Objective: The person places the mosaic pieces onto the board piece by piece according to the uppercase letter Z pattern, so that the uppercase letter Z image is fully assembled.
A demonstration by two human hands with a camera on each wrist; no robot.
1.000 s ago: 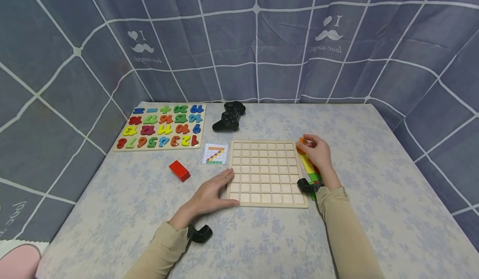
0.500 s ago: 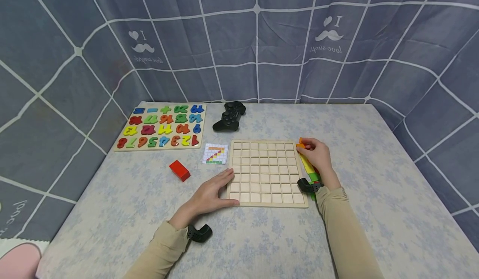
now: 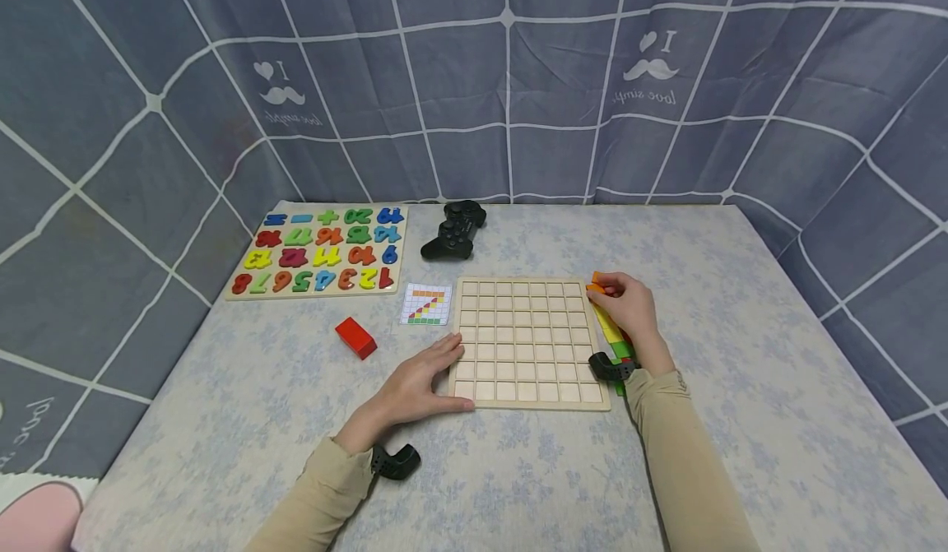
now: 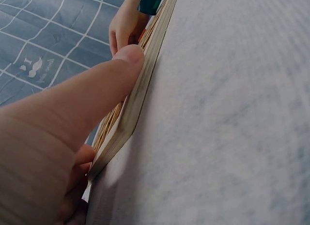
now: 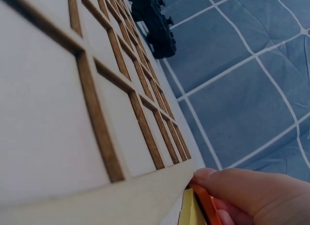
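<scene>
A square wooden grid board (image 3: 526, 340) lies mid-table in the head view, its compartments bare. My left hand (image 3: 411, 383) rests on its near left corner, fingers spread along the left side and thumb on the front edge. At the board's far right corner, my right hand (image 3: 629, 301) pinches an orange block (image 5: 206, 204) between thumb and fingers. A yellow block (image 5: 190, 210) sits right beside the orange one. A row of yellow, green (image 3: 620, 350) and red blocks runs along the board's right side, partly hidden by the right hand and wrist camera.
Left of the board are a pattern card (image 3: 425, 304) with a coloured Z shape and a red block (image 3: 356, 338). Farther back lie a number puzzle board (image 3: 314, 252) and a black game controller (image 3: 454, 231). A grey-blue grid curtain (image 3: 548, 83) encloses the table.
Between the first frame and the second, my right hand shifted slightly toward me at the orange block; since then it has stayed put. The left hand has not moved.
</scene>
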